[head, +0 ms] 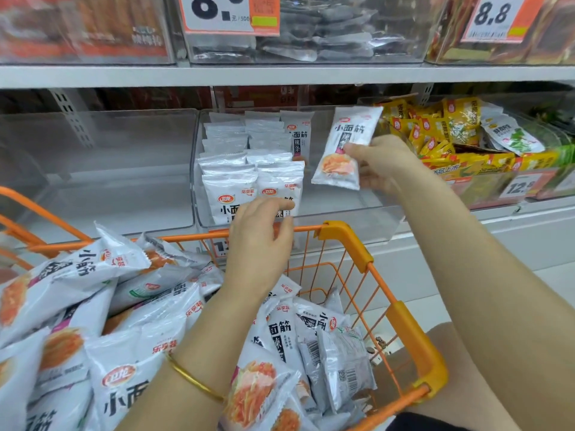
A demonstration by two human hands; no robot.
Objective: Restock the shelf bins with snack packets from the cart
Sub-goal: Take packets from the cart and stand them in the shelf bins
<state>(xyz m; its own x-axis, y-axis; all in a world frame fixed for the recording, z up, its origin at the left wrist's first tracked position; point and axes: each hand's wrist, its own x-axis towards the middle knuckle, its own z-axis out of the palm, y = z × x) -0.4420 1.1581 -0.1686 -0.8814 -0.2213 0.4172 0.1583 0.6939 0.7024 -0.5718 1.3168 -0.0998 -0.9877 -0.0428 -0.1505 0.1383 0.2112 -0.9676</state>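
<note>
My right hand (381,163) pinches one white snack packet (343,147) upright in the air, just right of the rows of matching packets (249,169) standing in the clear middle shelf bin (342,209). My left hand (259,241) hovers over the cart's far rim with fingers loosely curled, its fingertips touching the front packet in the bin; it holds nothing. The orange wire cart (348,241) below holds a heap of the same white packets (124,321).
An empty clear bin (102,169) stands left of the middle one. A bin of yellow and green packets (460,141) sits to the right. The upper shelf (280,74) carries more bins and price tags (224,14).
</note>
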